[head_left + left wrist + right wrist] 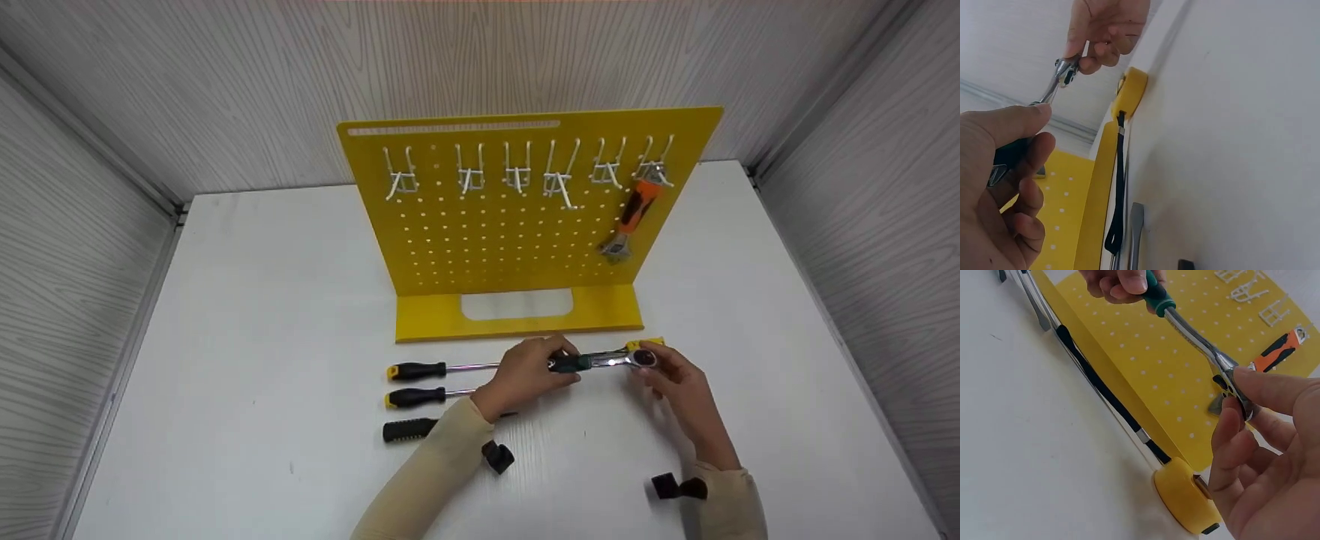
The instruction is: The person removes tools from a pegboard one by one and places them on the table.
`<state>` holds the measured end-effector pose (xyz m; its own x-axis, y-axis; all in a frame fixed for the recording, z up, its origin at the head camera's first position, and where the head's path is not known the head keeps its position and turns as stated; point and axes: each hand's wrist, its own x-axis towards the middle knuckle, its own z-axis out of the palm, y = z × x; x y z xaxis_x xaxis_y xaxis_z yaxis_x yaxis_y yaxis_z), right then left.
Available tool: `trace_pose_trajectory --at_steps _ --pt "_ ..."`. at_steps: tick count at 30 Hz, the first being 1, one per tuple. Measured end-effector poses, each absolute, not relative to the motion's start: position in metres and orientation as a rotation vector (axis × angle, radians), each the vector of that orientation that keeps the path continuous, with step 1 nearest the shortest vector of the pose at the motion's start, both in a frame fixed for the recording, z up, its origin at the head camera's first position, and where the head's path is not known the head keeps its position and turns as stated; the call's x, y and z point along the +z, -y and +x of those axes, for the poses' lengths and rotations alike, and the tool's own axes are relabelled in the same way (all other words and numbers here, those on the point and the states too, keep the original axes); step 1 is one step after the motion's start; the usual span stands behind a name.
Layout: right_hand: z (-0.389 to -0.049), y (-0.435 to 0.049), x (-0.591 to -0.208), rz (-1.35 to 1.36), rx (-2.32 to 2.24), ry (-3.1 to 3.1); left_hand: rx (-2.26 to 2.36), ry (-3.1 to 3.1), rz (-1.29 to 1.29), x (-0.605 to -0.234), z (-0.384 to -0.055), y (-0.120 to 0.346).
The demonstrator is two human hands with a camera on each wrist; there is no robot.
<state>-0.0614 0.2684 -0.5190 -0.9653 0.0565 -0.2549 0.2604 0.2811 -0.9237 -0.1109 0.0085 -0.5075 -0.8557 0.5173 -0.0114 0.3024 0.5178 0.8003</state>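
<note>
Both hands hold a ratchet wrench (609,361) with a green and black handle, level above the table in front of the pegboard. My left hand (527,373) grips its handle. Thumb and fingers of my right hand (679,386) pinch the chrome ratchet head (1241,396) at the other end. Under the wrench, a yellow tape measure (1130,93) with a black strap (1098,382) rests on the table. Two screwdrivers (418,371) with black and yellow handles lie left of my left hand, along with another black-handled tool (409,430), partly hidden by the left forearm.
A yellow pegboard (495,247) stands on its base behind the hands, with a row of white double hooks (517,176). An orange and black adjustable wrench (637,210) hangs from the rightmost hook. White table (262,300) surface surrounds the board, with wood-grain panels behind and at both sides.
</note>
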Motion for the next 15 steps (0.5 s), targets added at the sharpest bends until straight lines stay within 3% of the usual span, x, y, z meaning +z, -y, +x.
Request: trace_pose_trajectory --at_steps 15 --pt "-0.058 -0.282 -0.527 0.208 -1.354 -2.540 0.819 -2.804 0.884 -0.520 -0.102 -0.021"
